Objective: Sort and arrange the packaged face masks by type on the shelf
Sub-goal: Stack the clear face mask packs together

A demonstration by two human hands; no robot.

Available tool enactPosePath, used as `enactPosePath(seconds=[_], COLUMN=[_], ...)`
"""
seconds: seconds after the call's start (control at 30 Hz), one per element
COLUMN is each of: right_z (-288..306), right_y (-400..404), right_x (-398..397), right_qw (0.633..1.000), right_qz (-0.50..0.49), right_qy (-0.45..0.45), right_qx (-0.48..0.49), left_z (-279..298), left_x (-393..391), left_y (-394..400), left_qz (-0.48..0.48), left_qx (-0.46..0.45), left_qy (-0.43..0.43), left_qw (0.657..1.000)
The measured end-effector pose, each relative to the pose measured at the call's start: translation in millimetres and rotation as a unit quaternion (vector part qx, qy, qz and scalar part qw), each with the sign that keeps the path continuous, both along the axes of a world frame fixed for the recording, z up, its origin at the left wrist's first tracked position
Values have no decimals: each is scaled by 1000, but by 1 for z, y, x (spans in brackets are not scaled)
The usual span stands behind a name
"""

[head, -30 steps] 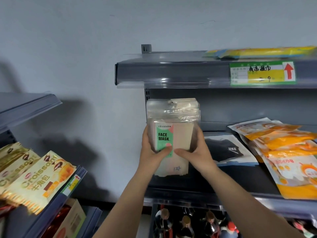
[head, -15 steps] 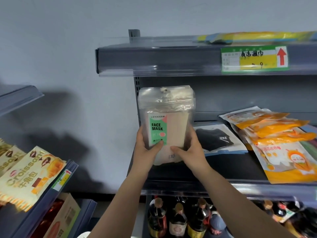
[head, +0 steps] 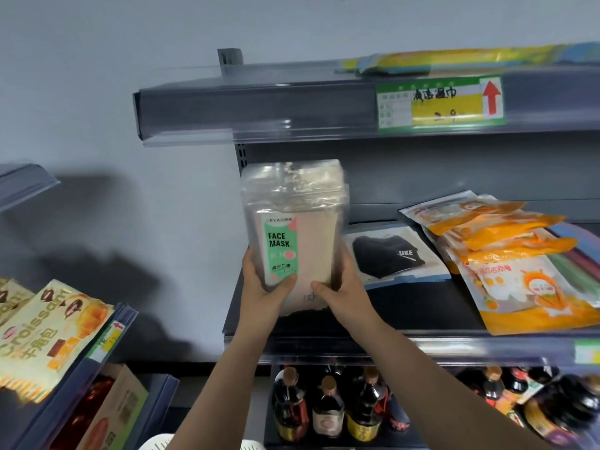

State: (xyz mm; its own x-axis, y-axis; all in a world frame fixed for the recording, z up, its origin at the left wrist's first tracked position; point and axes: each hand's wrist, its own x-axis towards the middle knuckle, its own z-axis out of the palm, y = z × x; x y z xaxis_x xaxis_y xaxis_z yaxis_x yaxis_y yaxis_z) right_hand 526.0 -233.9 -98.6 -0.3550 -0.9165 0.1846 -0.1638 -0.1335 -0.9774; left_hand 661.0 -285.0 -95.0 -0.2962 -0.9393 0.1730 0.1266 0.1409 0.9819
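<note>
Grey metal shelving runs along a pale wall, and the middle shelf is where the person works. Both hands are clamped on a thick stack of clear-wrapped face mask packs, held upright over the shelf's left end, about nine o'clock from the other masks. The left hand grips the lower left edge with its thumb across the green label; the right hand grips the lower right edge, thumb on the front. I cannot tell whether the bottom of the stack touches the shelf or hangs just above it.

At three o'clock from the stack lies a black mask pack, flat and alone, and further toward three o'clock a fanned pile of orange mask packs spills toward the shelf lip.

The risks look plain to me. The stack is several slippery bags pinched only near the bottom, so the upper part could splay or a bag could slide out if the grip loosens. Stood upright and let go, it would likely topple, forward off the edge toward the bottles at six o'clock, or sideways onto the black pack, mixing the types. The orange pile already overhangs; a nudge from the right forearm could tip it off.
</note>
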Motion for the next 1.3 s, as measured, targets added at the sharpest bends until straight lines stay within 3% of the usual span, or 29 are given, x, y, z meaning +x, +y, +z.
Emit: enactPosePath(seconds=[0.23,0.5,0.9,1.3], right_z=[31,61,51,37], right_y=[24,126,323,395], right_x=[-25,-108,-249,-374], right_qw=[1000,992,959,930], right_qz=[-5,-104,-273,-351], right_qy=[12,66,-34,-97], right_qx=[17,0,65,46], left_z=[28,53,61,53], left_x=[-29,-121,-278,-419], left_y=[25,103,248,312], left_qz=[29,-57,-228,-272], left_qx=[-24,2,7,30], left_qy=[-30,-20,-91,-126], left_qw=[999,998,969,954])
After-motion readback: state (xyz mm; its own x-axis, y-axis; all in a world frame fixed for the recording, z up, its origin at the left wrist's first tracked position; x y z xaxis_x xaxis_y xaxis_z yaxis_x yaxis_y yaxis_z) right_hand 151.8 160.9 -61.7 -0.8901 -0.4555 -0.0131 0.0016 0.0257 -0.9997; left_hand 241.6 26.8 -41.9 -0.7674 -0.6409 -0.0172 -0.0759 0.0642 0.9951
